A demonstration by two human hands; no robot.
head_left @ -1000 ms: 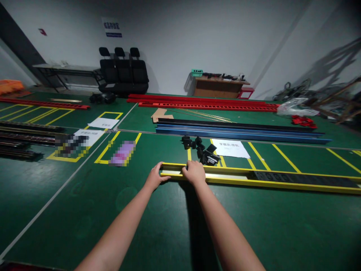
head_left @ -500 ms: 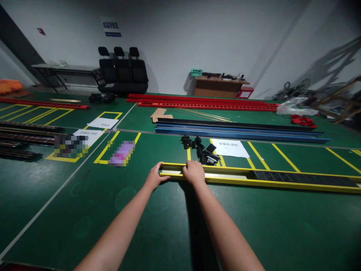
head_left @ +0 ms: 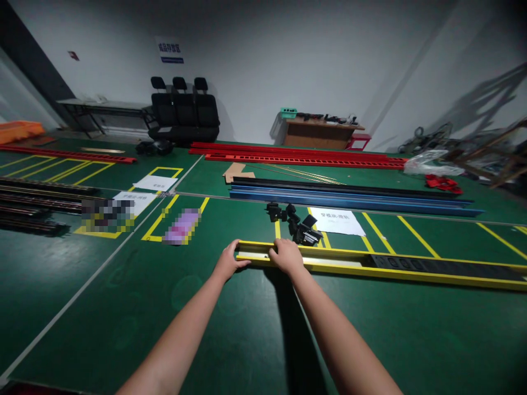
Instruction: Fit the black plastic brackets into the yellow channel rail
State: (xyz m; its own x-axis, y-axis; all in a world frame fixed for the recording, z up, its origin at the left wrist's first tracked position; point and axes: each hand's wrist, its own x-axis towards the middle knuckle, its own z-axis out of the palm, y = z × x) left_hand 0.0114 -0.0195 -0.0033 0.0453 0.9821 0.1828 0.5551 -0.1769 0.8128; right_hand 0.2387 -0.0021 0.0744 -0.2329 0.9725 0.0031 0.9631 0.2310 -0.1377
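A long yellow channel rail (head_left: pixel 341 269) lies across the green floor, its open side up and its inside pale. My left hand (head_left: pixel 229 263) grips the rail's left end, thumb in front and fingers behind. A short way to the right, my right hand (head_left: pixel 288 255) is closed over the trough; whether a small part is under its fingers is hidden. Further right in the channel sits a black strip (head_left: pixel 436 267) with several raised shapes at its left end. Just behind the rail is a loose heap of black plastic parts (head_left: pixel 302 229).
Behind the parts lie a white paper sign (head_left: pixel 336 221), blue rails (head_left: pixel 349 202) and red rails (head_left: pixel 304 159). Dark rails (head_left: pixel 41 206) are at the left. Black seats (head_left: pixel 185 115) and a brown table (head_left: pixel 319 134) stand by the wall.
The view has tilted slightly up, so everything sits a little lower in the picture. My left hand keeps its grip; my right hand's fingers have shifted slightly over the trough.
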